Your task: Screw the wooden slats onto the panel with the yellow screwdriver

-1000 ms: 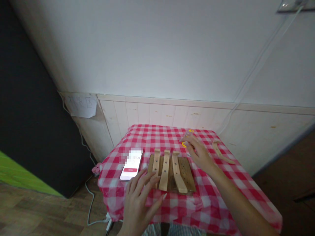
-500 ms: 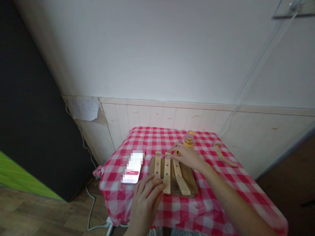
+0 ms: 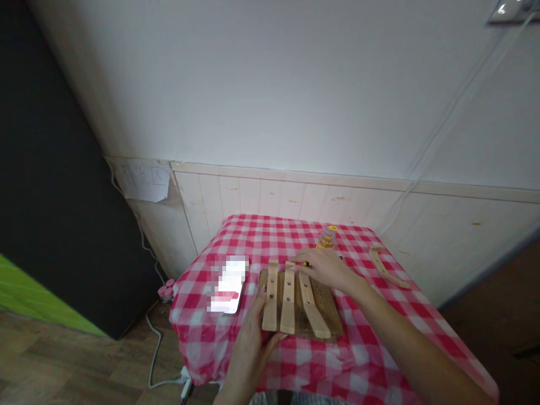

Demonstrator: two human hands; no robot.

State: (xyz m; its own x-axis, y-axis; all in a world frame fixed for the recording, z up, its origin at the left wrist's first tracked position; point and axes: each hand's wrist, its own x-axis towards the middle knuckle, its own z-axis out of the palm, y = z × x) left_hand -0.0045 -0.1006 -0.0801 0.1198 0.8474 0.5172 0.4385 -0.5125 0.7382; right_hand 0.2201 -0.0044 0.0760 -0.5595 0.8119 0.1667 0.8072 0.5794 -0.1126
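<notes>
Left hand (image 3: 251, 329), thumb and fingers parted, frames the near-left corner of the board (image 3: 329, 306); right hand (image 3: 327, 267) covers its far-right corner, pinch unclear; table (image 3: 358, 351) reaches past its right edge.

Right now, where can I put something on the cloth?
The red-and-white checked cloth is bare behind the bright-screened phone, towards the white panelled wall. A smaller patch lies between the clear yellow-topped container and the curved pale wooden strip. Crowded: around the brown wooden board, its three pale wooden strips, left hand and right hand.
</notes>
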